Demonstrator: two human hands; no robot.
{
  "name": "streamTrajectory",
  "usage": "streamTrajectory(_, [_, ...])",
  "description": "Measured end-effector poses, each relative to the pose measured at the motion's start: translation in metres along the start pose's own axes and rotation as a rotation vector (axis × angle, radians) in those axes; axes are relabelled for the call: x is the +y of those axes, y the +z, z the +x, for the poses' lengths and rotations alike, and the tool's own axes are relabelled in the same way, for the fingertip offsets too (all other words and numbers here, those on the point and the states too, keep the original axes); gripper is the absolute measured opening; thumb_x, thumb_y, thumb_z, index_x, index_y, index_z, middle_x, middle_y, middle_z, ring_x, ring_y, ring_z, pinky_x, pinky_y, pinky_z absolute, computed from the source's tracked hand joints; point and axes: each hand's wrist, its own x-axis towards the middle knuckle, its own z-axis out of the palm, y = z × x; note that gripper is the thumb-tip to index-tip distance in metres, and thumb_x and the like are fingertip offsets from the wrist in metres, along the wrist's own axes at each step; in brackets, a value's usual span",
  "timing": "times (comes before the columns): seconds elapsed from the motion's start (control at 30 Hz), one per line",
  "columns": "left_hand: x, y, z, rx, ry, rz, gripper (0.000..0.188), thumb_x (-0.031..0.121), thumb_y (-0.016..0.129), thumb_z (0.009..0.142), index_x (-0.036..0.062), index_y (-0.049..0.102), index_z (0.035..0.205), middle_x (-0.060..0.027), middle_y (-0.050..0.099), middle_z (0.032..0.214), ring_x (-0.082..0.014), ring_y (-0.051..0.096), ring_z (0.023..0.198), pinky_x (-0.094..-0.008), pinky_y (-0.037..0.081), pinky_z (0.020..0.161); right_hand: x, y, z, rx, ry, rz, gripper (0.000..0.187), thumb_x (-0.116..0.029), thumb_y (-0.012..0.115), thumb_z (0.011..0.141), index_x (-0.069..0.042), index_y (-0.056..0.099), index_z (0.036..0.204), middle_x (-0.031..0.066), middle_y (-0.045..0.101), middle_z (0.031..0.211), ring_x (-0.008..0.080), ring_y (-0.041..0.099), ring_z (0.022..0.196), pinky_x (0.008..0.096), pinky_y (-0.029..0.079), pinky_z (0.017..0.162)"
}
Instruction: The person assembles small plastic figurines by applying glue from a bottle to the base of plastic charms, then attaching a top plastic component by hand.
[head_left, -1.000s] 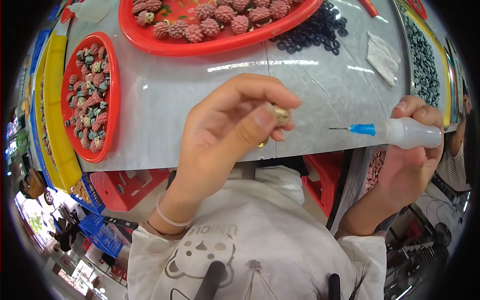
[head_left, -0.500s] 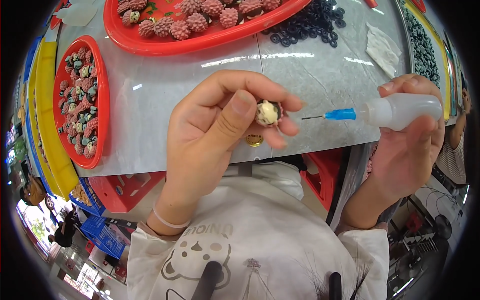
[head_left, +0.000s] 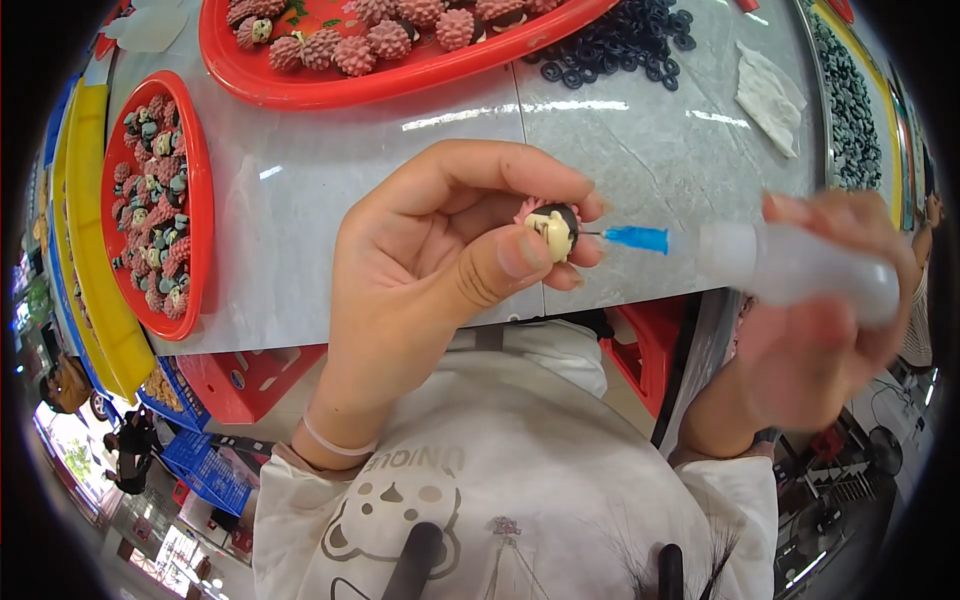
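Note:
Between the thumb and fingers of my left hand (head_left: 420, 250) is a small figurine head (head_left: 552, 232), with a cream face, a black part on its right side and pink bumpy hair. My right hand (head_left: 825, 340), blurred by motion, grips a translucent squeeze bottle (head_left: 800, 265). The bottle lies sideways, and its blue needle tip (head_left: 637, 239) points left. The thin metal needle reaches the black side of the head; whether it touches cannot be made out.
A large red tray (head_left: 300, 92) of pink pieces stands at the far side, and a smaller red tray (head_left: 202, 210) of mixed pieces at the left. Black rings (head_left: 610, 50) lie in a pile beside a crumpled white tissue (head_left: 770, 100). A red stool (head_left: 250, 380) is below the table edge.
My right hand has moved the bottle left and tilted it, bringing the needle to the head. My left fingers have turned the head, so more of its black side faces the needle.

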Motion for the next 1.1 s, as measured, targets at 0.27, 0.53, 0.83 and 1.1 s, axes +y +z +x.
streamTrajectory(0.27, [-0.002, -0.001, 0.001, -0.011, 0.02, 0.012, 0.034, 0.023, 0.057, 0.079, -0.0028, 0.046, 0.097, -0.0154, 0.05, 0.094, -0.0161, 0.053, 0.073, -0.0204, 0.045, 0.059, -0.005, -0.014, 0.01, -0.289, -0.337, -0.123, 0.048, -0.034, 0.057, 0.075, 0.006, 0.046, 0.098, 0.0225, 0.054, 0.077, 0.0196, 0.046, 0.063, 0.026, 0.038, 0.051])
streamTrajectory(0.53, [0.0, 0.002, 0.002, -0.017, 0.011, -0.036, 0.034, 0.024, 0.056, 0.079, -0.0026, 0.045, 0.097, -0.0152, 0.049, 0.093, -0.0159, 0.053, 0.074, -0.0202, 0.045, 0.059, 0.015, -0.027, -0.003, -0.055, 0.209, 0.402, 0.04, -0.026, 0.058, 0.076, 0.004, 0.043, 0.098, 0.0202, 0.049, 0.092, 0.0249, 0.053, 0.079, 0.0305, 0.044, 0.07])
streamTrajectory(0.83, [-0.003, 0.001, -0.001, 0.068, 0.039, -0.008, 0.032, 0.02, 0.058, 0.077, -0.0038, 0.046, 0.094, -0.0154, 0.05, 0.091, -0.0174, 0.056, 0.074, -0.0218, 0.046, 0.061, 0.042, 0.014, 0.001, -0.01, 0.15, -0.062, 0.033, 0.006, 0.062, 0.065, -0.001, 0.046, 0.092, 0.0092, 0.056, 0.09, 0.017, 0.053, 0.083, 0.0253, 0.04, 0.077])
streamTrajectory(1.1, [-0.002, 0.006, 0.001, 0.065, 0.021, 0.038, 0.032, 0.022, 0.06, 0.077, -0.002, 0.046, 0.092, -0.0143, 0.051, 0.089, -0.0164, 0.055, 0.072, -0.0208, 0.045, 0.059, 0.065, -0.087, 0.026, 0.133, 0.318, -0.502, 0.015, 0.004, 0.054, 0.07, 0.001, 0.056, 0.084, 0.0056, 0.056, 0.082, 0.0108, 0.05, 0.075, 0.0217, 0.04, 0.068])
